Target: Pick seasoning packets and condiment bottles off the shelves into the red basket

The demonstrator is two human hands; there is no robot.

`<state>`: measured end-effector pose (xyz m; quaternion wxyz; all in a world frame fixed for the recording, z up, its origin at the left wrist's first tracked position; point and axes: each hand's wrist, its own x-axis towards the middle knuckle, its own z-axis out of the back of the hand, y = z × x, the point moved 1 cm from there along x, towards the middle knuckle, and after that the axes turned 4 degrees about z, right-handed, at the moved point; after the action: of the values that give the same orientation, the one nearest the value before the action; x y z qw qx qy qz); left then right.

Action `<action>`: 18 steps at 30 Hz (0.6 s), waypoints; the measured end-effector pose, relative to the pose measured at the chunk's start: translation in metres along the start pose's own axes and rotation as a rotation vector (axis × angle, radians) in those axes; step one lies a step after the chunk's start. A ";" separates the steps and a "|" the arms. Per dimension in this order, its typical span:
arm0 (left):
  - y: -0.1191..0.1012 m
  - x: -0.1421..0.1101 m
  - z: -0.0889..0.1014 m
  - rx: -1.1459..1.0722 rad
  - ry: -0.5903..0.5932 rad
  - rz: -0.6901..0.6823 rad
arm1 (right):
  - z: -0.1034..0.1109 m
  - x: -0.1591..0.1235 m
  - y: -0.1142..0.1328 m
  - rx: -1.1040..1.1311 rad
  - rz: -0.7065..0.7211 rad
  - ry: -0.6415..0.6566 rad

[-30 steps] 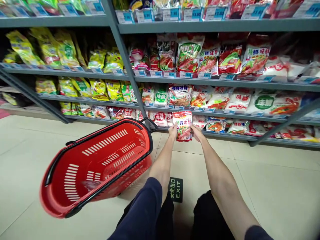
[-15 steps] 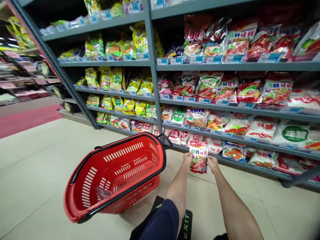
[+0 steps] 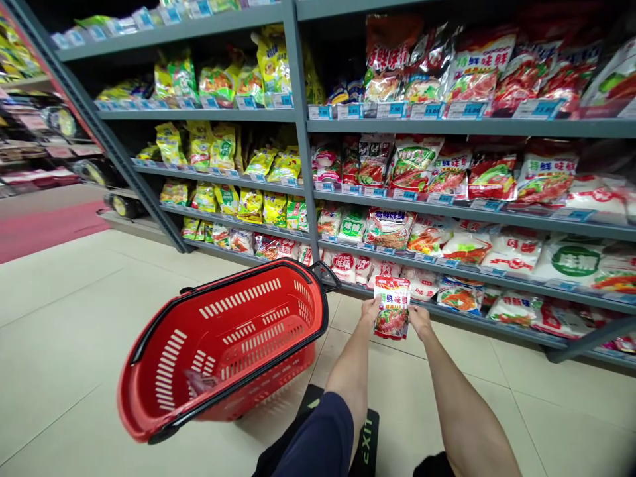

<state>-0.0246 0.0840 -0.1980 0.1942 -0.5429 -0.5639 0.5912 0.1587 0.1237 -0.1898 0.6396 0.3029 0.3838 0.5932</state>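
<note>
A red and white seasoning packet (image 3: 392,310) is held upright in front of me, its printed front turned my way. My left hand (image 3: 370,310) is closed on the packet's left edge. On the opposite edge, my right hand (image 3: 419,319) pinches it too. Left of my arms stands a red shopping basket (image 3: 268,281) with black handles folded along its rim. Inside it, near the left end, lies a small clear-and-dark package (image 3: 200,382) that is too blurred to name.
Grey shelves (image 3: 447,127) full of seasoning bags run across the front. Yellow bags (image 3: 223,147) fill the left bay; red and white bags (image 3: 546,175) fill the right. A floor sticker (image 3: 366,440) reading EXIT lies below my arms on the tiles.
My view has shifted slightly, so shelves and basket appear a little further left. Both hands keep the seasoning packet in nearly the same position.
</note>
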 end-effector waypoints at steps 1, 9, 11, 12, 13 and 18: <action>0.000 0.000 0.000 -0.001 -0.001 0.003 | 0.000 0.000 0.000 -0.001 -0.009 -0.007; 0.002 0.003 0.002 -0.003 -0.007 0.013 | -0.001 -0.002 0.006 -0.006 -0.037 -0.030; 0.002 0.002 0.002 -0.005 -0.009 0.018 | -0.001 -0.003 0.006 -0.008 -0.030 -0.029; 0.002 0.002 0.002 -0.006 -0.008 0.021 | 0.000 -0.003 0.006 -0.010 -0.027 -0.029; 0.002 0.002 0.002 -0.007 -0.006 0.023 | 0.000 -0.004 0.006 -0.011 -0.025 -0.029; -0.001 -0.002 0.002 0.003 -0.007 0.018 | 0.002 -0.005 0.007 -0.013 -0.029 -0.030</action>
<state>-0.0261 0.0813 -0.1965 0.1876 -0.5455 -0.5589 0.5957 0.1566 0.1198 -0.1825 0.6559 0.3020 0.3744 0.5817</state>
